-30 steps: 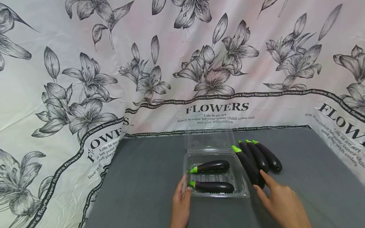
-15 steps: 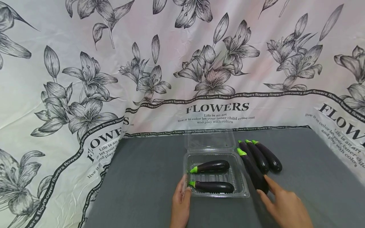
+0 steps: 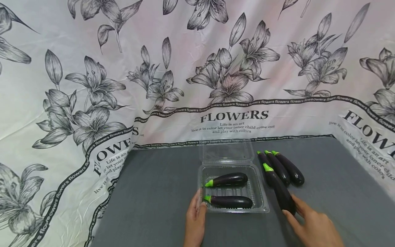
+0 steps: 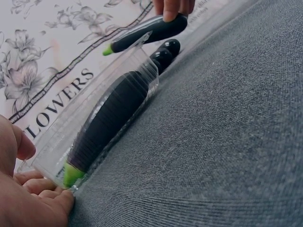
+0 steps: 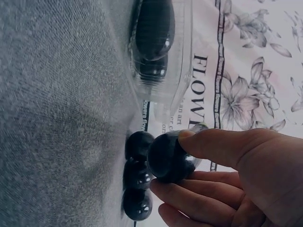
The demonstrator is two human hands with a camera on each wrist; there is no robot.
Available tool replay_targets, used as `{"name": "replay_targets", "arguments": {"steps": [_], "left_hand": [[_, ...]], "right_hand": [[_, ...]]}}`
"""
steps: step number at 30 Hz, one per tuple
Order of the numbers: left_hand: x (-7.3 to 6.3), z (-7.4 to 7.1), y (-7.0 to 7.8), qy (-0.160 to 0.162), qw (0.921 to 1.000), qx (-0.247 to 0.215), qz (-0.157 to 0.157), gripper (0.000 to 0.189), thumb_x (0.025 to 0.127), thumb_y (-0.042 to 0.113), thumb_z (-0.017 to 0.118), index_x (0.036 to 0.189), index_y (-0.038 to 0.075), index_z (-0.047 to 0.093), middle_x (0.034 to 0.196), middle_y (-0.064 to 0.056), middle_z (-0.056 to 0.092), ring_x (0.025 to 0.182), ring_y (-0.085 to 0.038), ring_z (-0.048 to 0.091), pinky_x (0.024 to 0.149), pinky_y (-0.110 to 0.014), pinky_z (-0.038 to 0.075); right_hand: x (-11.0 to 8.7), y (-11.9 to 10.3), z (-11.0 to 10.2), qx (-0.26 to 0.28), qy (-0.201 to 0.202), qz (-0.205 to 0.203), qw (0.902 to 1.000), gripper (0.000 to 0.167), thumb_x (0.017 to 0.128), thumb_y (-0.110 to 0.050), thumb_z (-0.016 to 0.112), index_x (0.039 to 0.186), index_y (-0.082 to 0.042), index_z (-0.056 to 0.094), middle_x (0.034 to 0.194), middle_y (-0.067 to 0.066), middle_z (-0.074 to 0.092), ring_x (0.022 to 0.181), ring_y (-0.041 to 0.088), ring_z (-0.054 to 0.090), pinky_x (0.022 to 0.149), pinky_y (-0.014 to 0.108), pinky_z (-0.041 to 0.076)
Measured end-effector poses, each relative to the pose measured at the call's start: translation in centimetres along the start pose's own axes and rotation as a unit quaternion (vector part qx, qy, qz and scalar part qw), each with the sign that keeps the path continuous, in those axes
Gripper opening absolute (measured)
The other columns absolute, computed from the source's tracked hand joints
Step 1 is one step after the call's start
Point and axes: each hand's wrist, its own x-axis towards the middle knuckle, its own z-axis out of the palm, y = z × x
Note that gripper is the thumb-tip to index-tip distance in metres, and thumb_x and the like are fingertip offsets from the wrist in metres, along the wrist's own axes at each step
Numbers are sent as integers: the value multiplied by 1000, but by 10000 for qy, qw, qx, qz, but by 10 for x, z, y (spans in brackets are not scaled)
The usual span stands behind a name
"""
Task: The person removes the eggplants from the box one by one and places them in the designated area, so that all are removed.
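My left hand (image 3: 195, 223) grips the near left edge of a clear plastic clamshell box (image 3: 264, 202), thumb at the rim. Two dark purple eggplants lie crosswise inside the box, a far eggplant (image 3: 231, 179) and a near eggplant (image 3: 231, 202), green stem ends to the left. Right of the box, my right hand (image 3: 314, 223) pinches another eggplant (image 3: 282, 193) by its rounded end between thumb and fingers. This held eggplant is raised off the cloth in the left wrist view, its green tip pointing away from me.
Three more eggplants (image 3: 290, 168) lie side by side on the grey cloth (image 3: 154, 192), right of the box. The box's transparent lid (image 3: 226, 151) stands open at the back. A white flower-print curtain (image 3: 169, 127) borders the surface behind and at the sides.
My right hand has drawn the pinched eggplant toward me and slightly right, away from the other three. The left hand and the box have stayed in place.
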Motion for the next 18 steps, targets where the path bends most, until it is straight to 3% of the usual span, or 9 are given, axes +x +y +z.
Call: {"name": "replay_targets", "arguments": {"steps": [9,18], "left_hand": [[0,1,0,36,9999,101,-48,51,109,10,54,159,5,47,162,-23,43,149,-35,39,114,-38,40],[-2,1,2,119,9999,120,1,51,108,11,56,158,4,48,161,-24,45,147,-35,42,112,-39,44]], "right_hand": [[-6,8,5,51,-293,248,9992,83,95,-51,75,144,13,53,108,30,75,77,40,74,68,60,57],[-13,15,11,23,-310,523,9981,89,93,-60,74,140,13,56,107,29,76,82,40,75,67,56,57]]}}
